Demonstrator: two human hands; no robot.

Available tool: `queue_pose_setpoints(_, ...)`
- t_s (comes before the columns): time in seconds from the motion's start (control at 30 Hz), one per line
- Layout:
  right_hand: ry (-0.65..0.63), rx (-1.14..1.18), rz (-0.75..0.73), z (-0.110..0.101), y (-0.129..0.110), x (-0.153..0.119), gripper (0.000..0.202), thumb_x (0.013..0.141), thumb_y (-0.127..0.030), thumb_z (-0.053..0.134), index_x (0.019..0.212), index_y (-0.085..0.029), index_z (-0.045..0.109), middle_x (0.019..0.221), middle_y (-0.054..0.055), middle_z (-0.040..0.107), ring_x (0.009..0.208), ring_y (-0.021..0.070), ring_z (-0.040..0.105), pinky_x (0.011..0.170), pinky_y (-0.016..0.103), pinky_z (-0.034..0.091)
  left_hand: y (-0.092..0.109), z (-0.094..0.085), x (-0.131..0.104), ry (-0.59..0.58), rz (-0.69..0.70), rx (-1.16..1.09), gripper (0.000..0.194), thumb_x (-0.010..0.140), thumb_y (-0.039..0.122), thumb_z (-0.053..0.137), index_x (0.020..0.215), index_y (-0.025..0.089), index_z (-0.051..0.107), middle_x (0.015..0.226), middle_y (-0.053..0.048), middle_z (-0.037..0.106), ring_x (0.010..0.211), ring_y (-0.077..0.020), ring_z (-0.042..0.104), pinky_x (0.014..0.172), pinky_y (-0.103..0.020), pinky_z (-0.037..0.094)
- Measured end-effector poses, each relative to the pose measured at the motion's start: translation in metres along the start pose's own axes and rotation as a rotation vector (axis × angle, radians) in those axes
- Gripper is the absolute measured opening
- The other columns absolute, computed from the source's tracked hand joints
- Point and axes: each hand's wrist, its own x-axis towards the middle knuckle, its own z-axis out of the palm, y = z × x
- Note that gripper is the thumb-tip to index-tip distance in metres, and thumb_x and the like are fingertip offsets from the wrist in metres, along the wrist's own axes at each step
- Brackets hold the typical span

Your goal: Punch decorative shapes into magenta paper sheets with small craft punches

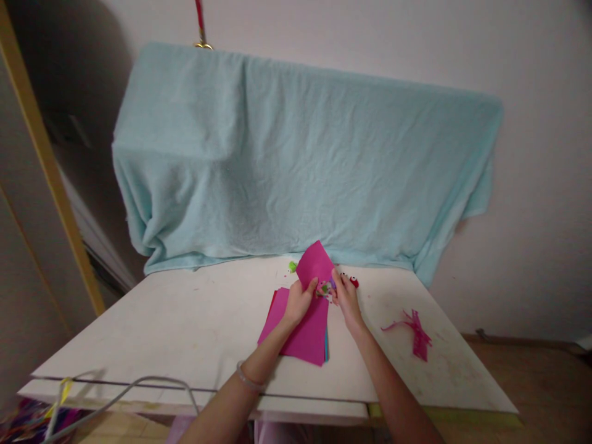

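Behind the white tabletop [194, 327], a pale blue towel [314, 154] hangs in folds against a plain wall [531, 154], covering whatever stands beneath it. Your forearms are cut off at the bottom edge, and your left one lies across part of the stack of sheets [308, 339]. Between your hands sits a cluster of small colourful bits [326, 288]; you partly cover it, so you cannot tell what each bit is. A green piece [292, 267] and a red piece [354, 282] nearby are also too small to name.

Your left hand [300, 301] is closed on the lower part of a pink sheet [317, 262], and your right hand [346, 296] pinches its right-hand corner, thumb uppermost. That sheet is up in front of you, just beyond the stack. It looks thin, flat and evenly deep pink, with straight edges and the same colour as the top of the stack, where red and blue edges peek out at the sides.

It stands tilted, one corner pointing up and away from you toward the towel. Its lower end is hidden at your fingers, so you cannot tell its long axis for certain.
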Motion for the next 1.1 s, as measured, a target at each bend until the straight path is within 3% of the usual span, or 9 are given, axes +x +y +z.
queue_pose_setpoints(0.3,-0.044,-0.042,-0.079,0.003,0.004,0.004,0.043,0.071,-0.06,0.068,0.074,-0.02,0.054,0.049,-0.006,0.049,0.036,0.0075,0.037,0.034,0.02,0.027,-0.011,0.003,0.003,-0.055,0.002,-0.107,0.039,0.093,0.045,0.039,0.074,0.016,0.057,0.064,-0.004,0.062,0.058,-0.0163,0.056,0.059,-0.026,0.041)
queue_pose_setpoints(0.63,-0.159,0.04,-0.021,0.006,-0.003,-0.003,0.042,0.076,-0.06,0.063,0.077,-0.019,0.056,0.046,-0.004,0.05,0.035,0.0066,0.034,0.034,0.019,0.021,-0.002,0.001,0.001,-0.072,0.035,-0.063,0.04,0.094,0.043,0.036,0.069,0.017,0.054,0.062,-0.003,0.06,0.06,-0.0164,0.055,0.065,-0.028,0.041)
queue_pose_setpoints(1.1,-0.161,0.057,0.015,0.009,-0.017,-0.007,0.048,0.071,-0.066,0.063,0.076,-0.019,0.057,0.044,-0.005,0.049,0.033,0.0068,0.032,0.033,0.021,0.02,0.0,0.0,-0.003,-0.044,0.015,0.014,0.038,0.09,0.047,0.042,0.073,0.017,0.057,0.068,-0.004,0.061,0.064,-0.0171,0.052,0.064,-0.027,0.039)
